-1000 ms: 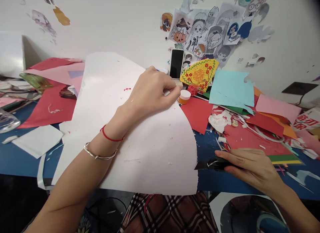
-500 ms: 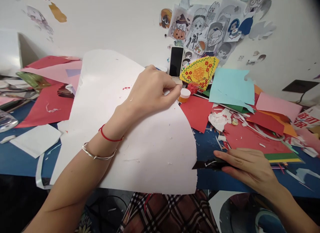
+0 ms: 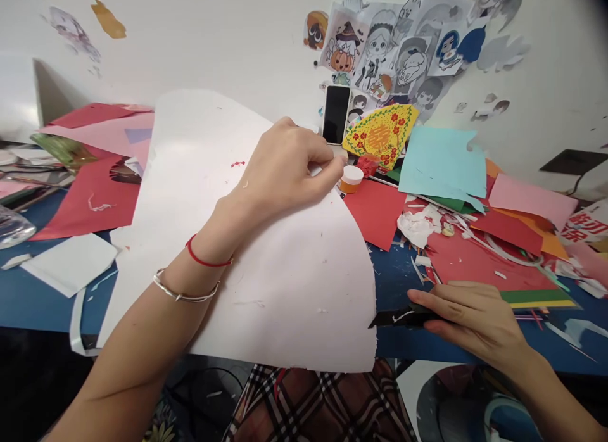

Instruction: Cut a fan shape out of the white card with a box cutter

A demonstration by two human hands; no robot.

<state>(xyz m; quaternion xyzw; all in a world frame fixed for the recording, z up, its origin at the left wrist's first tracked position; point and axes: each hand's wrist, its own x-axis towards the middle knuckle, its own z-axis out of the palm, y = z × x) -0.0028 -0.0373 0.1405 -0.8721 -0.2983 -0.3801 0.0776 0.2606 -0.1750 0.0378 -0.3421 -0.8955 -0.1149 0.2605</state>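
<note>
A large white sheet of paper (image 3: 285, 290) with a curved right edge covers the middle of the desk. Across it lies my left hand (image 3: 297, 160), fingers bent and thumb meeting the forefinger at the sheet's upper right edge; what lies between the tips is partly hidden. My right hand (image 3: 475, 318) is closed around a black craft knife (image 3: 403, 316), its blade pointing left and touching the sheet's lower right edge. Small paper shreds and a few red bits (image 3: 237, 164) lie on the sheet.
Behind the sheet are a phone (image 3: 337, 114), a small white-lidded jar (image 3: 351, 178) and a yellow fan-shaped decorated card (image 3: 382, 137). Coloured paper (image 3: 444, 160) and scraps crowd the right. Red paper (image 3: 97, 198) and a white piece (image 3: 71, 263) lie left. The desk's front edge (image 3: 427, 359) is close.
The knife and my right hand have shifted slightly down relative to the sheet's right edge. My left hand has stayed in place on the paper.
</note>
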